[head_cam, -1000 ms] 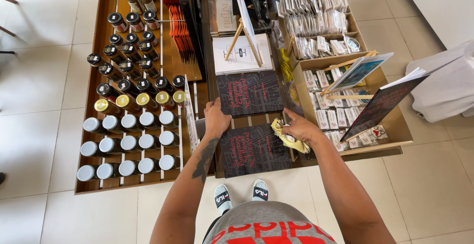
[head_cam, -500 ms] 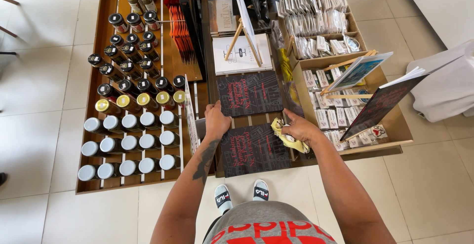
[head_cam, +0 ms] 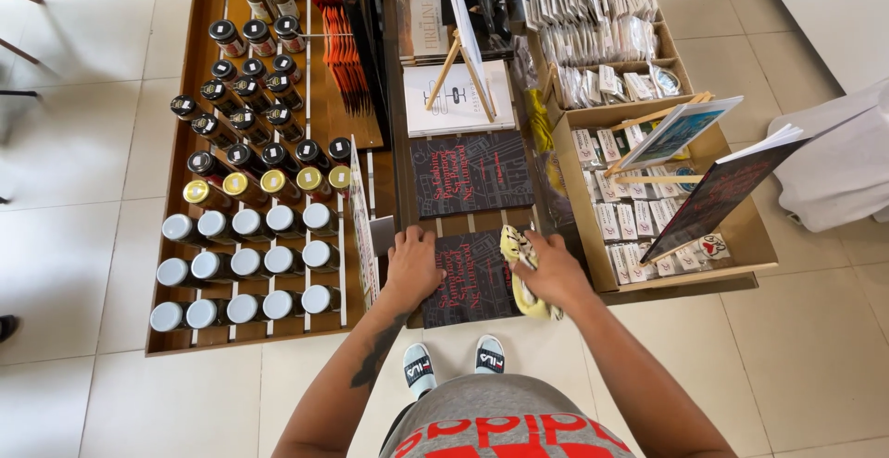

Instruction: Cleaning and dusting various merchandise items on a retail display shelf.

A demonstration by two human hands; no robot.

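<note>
Left hand [head_cam: 413,268] flat, fingers spread on left edge of the dark booklet [head_cam: 470,277] at the desk [head_cam: 278,333] front edge. Right hand [head_cam: 554,273] fingers closed around a yellow cloth [head_cam: 520,252], pressing it on the booklet's right edge. Silver-lidded jars [head_cam: 245,273] sit left.

soft yellow cloth [head_cam: 521,263] on a matt dark paper book cover [head_cam: 468,278]; slatted brown wood tabletop [head_cam: 482,222]; jars with smooth metal lids [head_cam: 243,265]; glossy floor tiles [head_cam: 74,236].
</note>
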